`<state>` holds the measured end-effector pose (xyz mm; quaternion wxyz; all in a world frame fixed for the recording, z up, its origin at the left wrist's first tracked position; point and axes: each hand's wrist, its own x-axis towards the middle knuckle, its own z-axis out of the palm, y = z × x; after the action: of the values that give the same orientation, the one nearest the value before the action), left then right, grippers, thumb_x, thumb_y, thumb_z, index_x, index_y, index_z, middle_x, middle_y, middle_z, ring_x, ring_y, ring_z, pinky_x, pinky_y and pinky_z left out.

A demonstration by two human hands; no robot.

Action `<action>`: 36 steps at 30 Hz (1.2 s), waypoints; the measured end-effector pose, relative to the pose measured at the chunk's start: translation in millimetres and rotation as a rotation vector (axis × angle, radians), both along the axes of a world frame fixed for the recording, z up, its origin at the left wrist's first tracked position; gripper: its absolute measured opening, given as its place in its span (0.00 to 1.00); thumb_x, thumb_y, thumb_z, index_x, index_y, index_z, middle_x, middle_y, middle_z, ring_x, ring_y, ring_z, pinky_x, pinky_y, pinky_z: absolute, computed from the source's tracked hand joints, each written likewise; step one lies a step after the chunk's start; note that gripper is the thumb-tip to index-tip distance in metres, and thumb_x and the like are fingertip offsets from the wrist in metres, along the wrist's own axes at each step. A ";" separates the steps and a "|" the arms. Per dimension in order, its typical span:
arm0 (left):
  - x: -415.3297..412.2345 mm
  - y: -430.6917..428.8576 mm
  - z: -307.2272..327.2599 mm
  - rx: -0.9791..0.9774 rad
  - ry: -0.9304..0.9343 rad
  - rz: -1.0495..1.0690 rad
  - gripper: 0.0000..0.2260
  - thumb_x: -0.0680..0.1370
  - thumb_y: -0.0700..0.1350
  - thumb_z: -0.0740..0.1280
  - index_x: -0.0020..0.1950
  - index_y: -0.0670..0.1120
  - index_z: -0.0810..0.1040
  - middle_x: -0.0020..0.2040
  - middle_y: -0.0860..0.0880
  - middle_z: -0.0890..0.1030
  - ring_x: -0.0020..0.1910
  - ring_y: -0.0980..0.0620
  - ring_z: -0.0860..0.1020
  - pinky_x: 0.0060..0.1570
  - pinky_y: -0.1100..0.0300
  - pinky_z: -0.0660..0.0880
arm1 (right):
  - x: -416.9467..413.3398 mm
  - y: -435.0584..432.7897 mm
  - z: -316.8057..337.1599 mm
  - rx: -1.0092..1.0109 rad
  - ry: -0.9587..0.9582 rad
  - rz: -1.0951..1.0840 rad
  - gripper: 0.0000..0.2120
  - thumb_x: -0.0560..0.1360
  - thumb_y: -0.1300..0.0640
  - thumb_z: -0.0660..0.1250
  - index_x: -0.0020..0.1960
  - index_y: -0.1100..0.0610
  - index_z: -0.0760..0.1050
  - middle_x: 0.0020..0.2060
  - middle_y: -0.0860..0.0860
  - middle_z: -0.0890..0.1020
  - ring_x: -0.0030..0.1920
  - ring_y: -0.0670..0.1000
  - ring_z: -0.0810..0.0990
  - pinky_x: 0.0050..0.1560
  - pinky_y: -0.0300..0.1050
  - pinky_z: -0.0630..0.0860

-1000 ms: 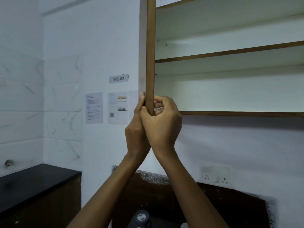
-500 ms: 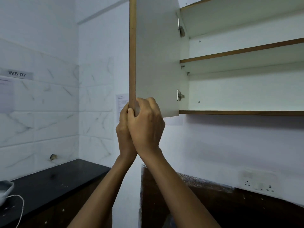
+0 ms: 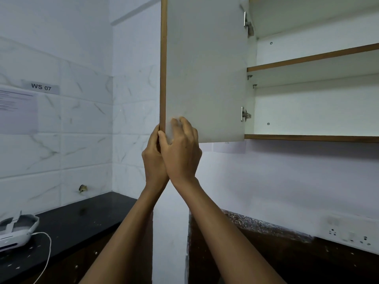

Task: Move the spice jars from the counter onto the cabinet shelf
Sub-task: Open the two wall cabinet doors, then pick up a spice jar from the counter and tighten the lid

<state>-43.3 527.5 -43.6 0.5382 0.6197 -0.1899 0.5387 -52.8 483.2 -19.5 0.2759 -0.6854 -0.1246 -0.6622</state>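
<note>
Wall cabinet, upper right of the frame: open, white inside, two bare shelves in view; the lower cabinet shelf is the likelier landing place. Cabinet door, centre top: stands wide open, its inner face toward the camera, wood-edged. Counter, lower left: black, carrying a white device with a trailing cable. Right hand, centre: fingers curled over the door's lower free corner onto the inner face, clamped on it. Left hand, just beside and touching the right: thumb pressed along the door's edge, the other fingers hidden behind the panel, apparently gripping too. Wall socket, lower right. Label "WS 07", left. Hinge, at the door's lower right. Spice jars: none in view; presumably on the counter below the frame. Step in hand, by judgement: opening the cabinet, no jar yet moved. Next move calls for letting go of the door once it rests open, then reaching down for a first jar.
</note>
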 end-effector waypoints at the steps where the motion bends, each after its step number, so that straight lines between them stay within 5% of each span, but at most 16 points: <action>1: 0.3 1.1 0.0 0.013 -0.006 0.004 0.18 0.78 0.39 0.64 0.69 0.42 0.70 0.59 0.56 0.74 0.53 0.75 0.72 0.51 0.80 0.67 | 1.9 0.5 -1.2 0.000 -0.011 -0.003 0.17 0.71 0.52 0.71 0.57 0.58 0.78 0.58 0.55 0.80 0.55 0.56 0.79 0.34 0.45 0.79; 7: 0.1 2.0 -4.5 0.083 -0.011 0.070 0.22 0.79 0.39 0.64 0.73 0.41 0.65 0.63 0.57 0.72 0.53 0.77 0.70 0.49 0.82 0.65 | 5.7 -5.5 -9.5 -0.029 0.007 0.036 0.20 0.73 0.51 0.67 0.63 0.58 0.75 0.64 0.55 0.76 0.62 0.55 0.76 0.39 0.47 0.79; 10: 0.0 0.8 -6.9 0.185 -0.022 0.241 0.24 0.80 0.44 0.62 0.75 0.42 0.61 0.70 0.48 0.71 0.60 0.62 0.72 0.53 0.80 0.64 | 0.1 -11.0 -15.7 -0.104 0.100 0.103 0.23 0.77 0.51 0.61 0.71 0.57 0.66 0.71 0.54 0.67 0.71 0.54 0.66 0.51 0.51 0.78; 14: -6.8 -9.5 -6.8 0.204 -0.105 0.358 0.24 0.81 0.48 0.56 0.74 0.40 0.60 0.73 0.43 0.66 0.72 0.49 0.66 0.69 0.59 0.63 | -11.9 -29.0 -14.7 -0.199 0.243 0.234 0.24 0.80 0.52 0.57 0.74 0.56 0.59 0.75 0.53 0.59 0.74 0.53 0.58 0.67 0.54 0.68; 20: -19.5 -52.1 -30.3 0.225 -0.320 0.604 0.14 0.82 0.45 0.59 0.65 0.43 0.76 0.69 0.37 0.70 0.70 0.34 0.65 0.70 0.38 0.54 | -40.4 -74.7 -39.3 -0.218 0.304 0.170 0.23 0.75 0.53 0.53 0.68 0.56 0.71 0.68 0.54 0.72 0.68 0.54 0.69 0.66 0.53 0.63; 24: -37.9 -82.3 -71.9 0.289 -0.423 0.423 0.11 0.81 0.42 0.62 0.59 0.40 0.79 0.65 0.40 0.75 0.68 0.35 0.67 0.71 0.42 0.51 | -57.4 -109.9 -78.9 -0.226 0.289 0.089 0.21 0.75 0.57 0.57 0.68 0.55 0.71 0.66 0.51 0.74 0.67 0.51 0.70 0.65 0.51 0.62; 27: -48.3 -100.7 -114.1 0.362 -0.327 0.178 0.13 0.82 0.41 0.60 0.63 0.38 0.76 0.66 0.40 0.74 0.71 0.38 0.65 0.73 0.43 0.52 | -67.6 -132.4 -118.7 -0.221 0.313 -0.008 0.21 0.73 0.58 0.58 0.66 0.57 0.72 0.66 0.52 0.74 0.68 0.53 0.69 0.66 0.54 0.63; 36: -72.8 -139.5 -255.7 0.694 -0.014 -0.226 0.21 0.76 0.39 0.64 0.70 0.42 0.69 0.70 0.44 0.71 0.73 0.48 0.63 0.74 0.46 0.53 | -112.0 -188.6 -262.3 -0.168 0.770 -0.254 0.25 0.76 0.51 0.56 0.72 0.54 0.64 0.73 0.52 0.64 0.74 0.53 0.58 0.72 0.56 0.53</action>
<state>-116.1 388.1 -299.2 0.3506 0.7369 -0.4325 0.3835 -164.8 294.6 -281.7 0.1617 -0.9132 0.0199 -0.3736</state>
